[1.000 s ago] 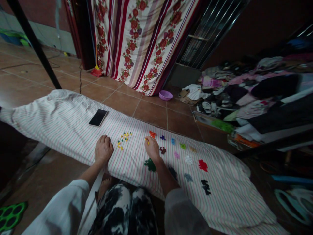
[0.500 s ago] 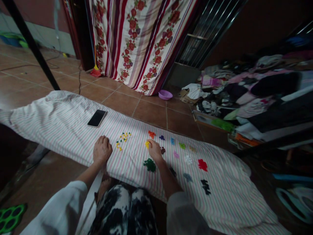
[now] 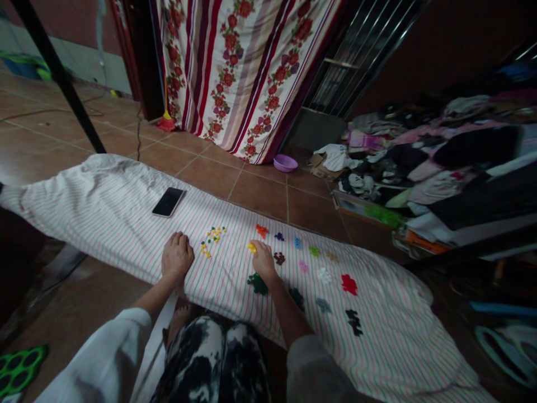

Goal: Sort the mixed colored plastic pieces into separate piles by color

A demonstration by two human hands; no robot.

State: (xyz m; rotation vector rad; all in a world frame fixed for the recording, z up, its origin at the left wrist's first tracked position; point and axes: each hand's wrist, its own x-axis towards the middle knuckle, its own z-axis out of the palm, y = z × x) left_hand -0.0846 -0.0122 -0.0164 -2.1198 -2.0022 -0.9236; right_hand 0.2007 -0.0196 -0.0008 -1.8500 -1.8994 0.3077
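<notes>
Yellow pieces (image 3: 251, 247) sit at the tip of the right hand (image 3: 263, 262), left of the brown pieces (image 3: 279, 258) on the striped cloth (image 3: 310, 350); I cannot tell if it grips any, but a light pinch should avoid scattering.

On my feed, the right hand (image 3: 263, 261) partly hides the yellow cluster (image 3: 251, 247); I cannot tell how many pieces it grips. The forearm (image 3: 288, 313) covers part of a dark pile (image 3: 298, 299). The scattered yellow and green pieces (image 3: 216, 239) are too small for me to identify. The upper edge crops the floral curtain (image 3: 251, 73); the left edge, a green holed object (image 3: 24, 370).
</notes>
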